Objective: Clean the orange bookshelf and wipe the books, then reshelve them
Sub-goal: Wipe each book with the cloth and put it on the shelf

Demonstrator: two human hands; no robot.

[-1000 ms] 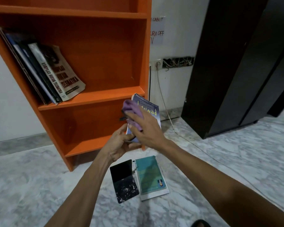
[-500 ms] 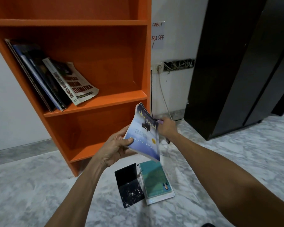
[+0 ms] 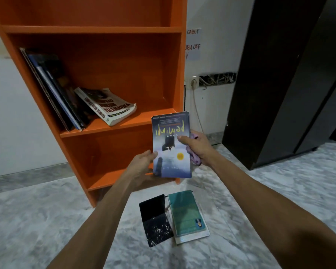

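Note:
I hold a blue book with yellow lettering upside down in front of the orange bookshelf, its cover facing me. My left hand grips its lower left edge. My right hand pinches its right edge with the thumb on the cover and also holds a bunched purple cloth behind the book. Several books lean at the left of the middle shelf, one thick book tilted against them. A black book and a teal book lie on the floor.
The floor is grey marble. A tall dark cabinet stands at the right. A wall socket with a cable and a paper note are on the white wall between shelf and cabinet.
The book turned from edge-on to cover facing me. My right hand, which wiped it with the cloth a second ago, now grips its right edge with the cloth behind.

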